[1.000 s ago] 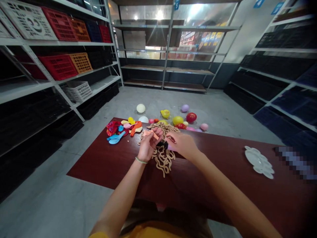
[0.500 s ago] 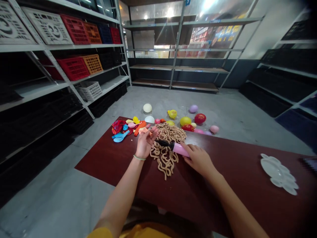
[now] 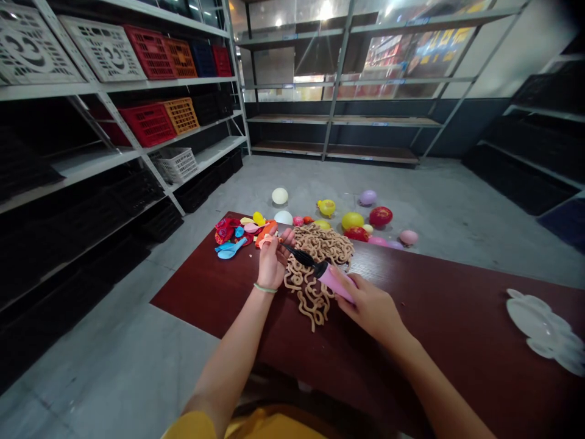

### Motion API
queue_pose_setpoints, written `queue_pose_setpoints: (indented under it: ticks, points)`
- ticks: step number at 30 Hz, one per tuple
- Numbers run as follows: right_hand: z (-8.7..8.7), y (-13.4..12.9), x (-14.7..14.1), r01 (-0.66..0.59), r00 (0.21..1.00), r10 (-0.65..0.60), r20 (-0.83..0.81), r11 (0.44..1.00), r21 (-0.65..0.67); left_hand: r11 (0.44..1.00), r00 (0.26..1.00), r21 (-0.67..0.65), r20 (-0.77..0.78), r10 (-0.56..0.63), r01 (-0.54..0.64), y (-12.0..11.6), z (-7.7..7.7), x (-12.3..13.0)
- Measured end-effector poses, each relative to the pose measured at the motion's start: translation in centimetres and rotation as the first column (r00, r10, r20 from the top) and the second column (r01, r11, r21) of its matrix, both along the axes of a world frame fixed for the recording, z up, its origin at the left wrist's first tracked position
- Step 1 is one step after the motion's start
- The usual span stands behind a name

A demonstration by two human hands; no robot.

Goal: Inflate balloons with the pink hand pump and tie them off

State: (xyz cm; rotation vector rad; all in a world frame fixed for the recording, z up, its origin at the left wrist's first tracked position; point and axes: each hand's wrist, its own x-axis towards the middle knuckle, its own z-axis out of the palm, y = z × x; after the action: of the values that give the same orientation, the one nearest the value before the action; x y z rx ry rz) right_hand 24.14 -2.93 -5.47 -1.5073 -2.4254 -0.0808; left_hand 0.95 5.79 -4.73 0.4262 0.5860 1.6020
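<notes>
Left hand [image 3: 273, 263]: narrow pinch on orange balloon [image 3: 267, 240], mostly hidden by fingers | right hand [image 3: 365, 308]: holding pink hand pump [image 3: 336, 283] | black nozzle [image 3: 299, 256]: tip hard to make out | worktop [image 3: 457, 341]: tan strands [image 3: 315, 274] beneath

Yellow sleeve [image 3: 187, 425], thin green L-wrist band [image 3: 265, 288]

The hand pump [image 3: 336, 283] is smooth plastic; the tabletop [image 3: 457, 323] is glossy wood-grain.
</notes>
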Motion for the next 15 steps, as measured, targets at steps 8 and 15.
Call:
queue_pose_setpoints:
  ticks: [8,15]
  points:
    - [-0.22,0.0,0.36,0.021,1.0,-0.021,0.009,1.0,0.006,1.0,1.0,-0.008,0.02,0.012,-0.012,0.28,-0.3,-0.37]
    - [-0.05,-0.05,0.1,0.045,0.999,-0.045,0.014,0.999,0.001,1.0,1.0,0.021,-0.027,-0.013,0.014,0.11,-0.8,0.24]
